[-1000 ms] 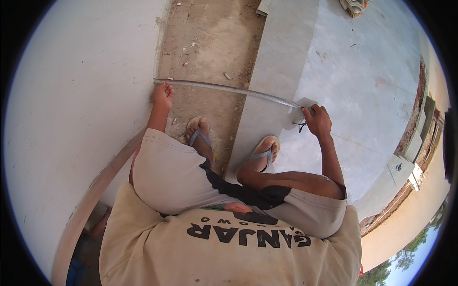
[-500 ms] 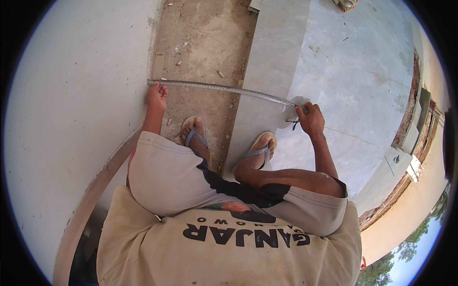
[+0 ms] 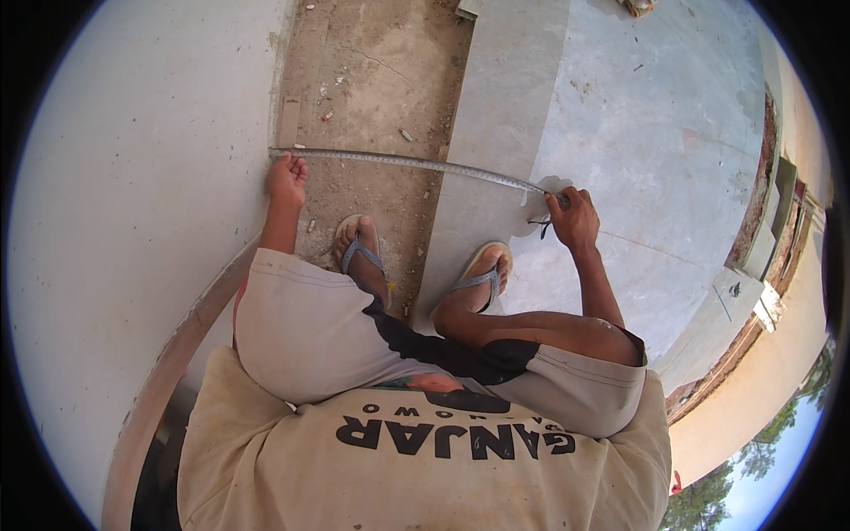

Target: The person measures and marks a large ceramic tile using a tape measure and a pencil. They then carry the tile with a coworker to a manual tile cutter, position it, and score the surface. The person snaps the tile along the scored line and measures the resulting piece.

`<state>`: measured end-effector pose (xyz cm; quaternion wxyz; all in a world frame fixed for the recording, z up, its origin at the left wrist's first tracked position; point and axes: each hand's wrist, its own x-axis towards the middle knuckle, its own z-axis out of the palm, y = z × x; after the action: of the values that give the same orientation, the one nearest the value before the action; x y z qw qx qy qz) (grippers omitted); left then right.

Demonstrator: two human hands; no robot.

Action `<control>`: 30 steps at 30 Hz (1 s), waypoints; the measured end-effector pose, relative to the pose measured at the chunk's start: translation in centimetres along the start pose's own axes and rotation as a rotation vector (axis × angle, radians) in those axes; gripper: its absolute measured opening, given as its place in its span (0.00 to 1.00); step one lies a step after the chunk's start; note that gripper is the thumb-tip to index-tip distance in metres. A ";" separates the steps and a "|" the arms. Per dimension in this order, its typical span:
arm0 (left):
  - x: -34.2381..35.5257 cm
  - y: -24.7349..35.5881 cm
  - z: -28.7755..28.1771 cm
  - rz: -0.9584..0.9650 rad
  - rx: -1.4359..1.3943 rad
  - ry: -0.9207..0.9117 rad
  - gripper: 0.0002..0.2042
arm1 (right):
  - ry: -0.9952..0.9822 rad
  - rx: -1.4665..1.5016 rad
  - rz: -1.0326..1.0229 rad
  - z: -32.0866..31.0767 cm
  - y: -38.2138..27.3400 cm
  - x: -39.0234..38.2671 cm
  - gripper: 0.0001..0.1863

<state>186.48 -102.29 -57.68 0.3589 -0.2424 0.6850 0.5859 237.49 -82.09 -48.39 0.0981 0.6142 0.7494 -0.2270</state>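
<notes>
A tape measure (image 3: 398, 160) is stretched from the white wall on the left, over the bare strip of ground, onto the grey tiles at the right. By the wall, my left hand (image 3: 288, 177) pinches the blade close to its end. My right hand (image 3: 575, 217) is wrapped round the tape's case, which the fingers mostly hide; a dark strap hangs beside it. Under the case lies a grey, rounded patch on the tile. The blade bows slightly between my hands.
The white wall (image 3: 142, 177) rises along the left. Rough brown ground (image 3: 381, 80) with small rubble borders a raised grey tile edge (image 3: 500, 80). My sandalled feet stand just below the tape. Loose tile pieces (image 3: 739, 296) lie far right, and a crumpled item (image 3: 637, 7) sits at the top.
The view has shifted very slightly. Both hands and the stretched tape measure keep nearly the same place, with no visible change of grip.
</notes>
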 end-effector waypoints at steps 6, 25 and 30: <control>-0.1 -0.1 0.0 0.011 0.002 -0.020 0.04 | 0.034 0.024 -0.024 0.3 0.2 -0.4 0.19; 0.3 -0.3 -1.4 0.006 0.071 -0.118 0.07 | 0.082 0.026 -0.027 0.9 0.4 -0.6 0.19; -0.1 -0.2 -1.2 0.020 0.076 -0.145 0.08 | 0.061 0.024 -0.001 0.8 0.2 -0.5 0.18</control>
<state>186.43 -103.55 -57.60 0.4107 -0.1785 0.6814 0.5790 237.66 -82.89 -48.87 0.0678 0.6217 0.7495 -0.2173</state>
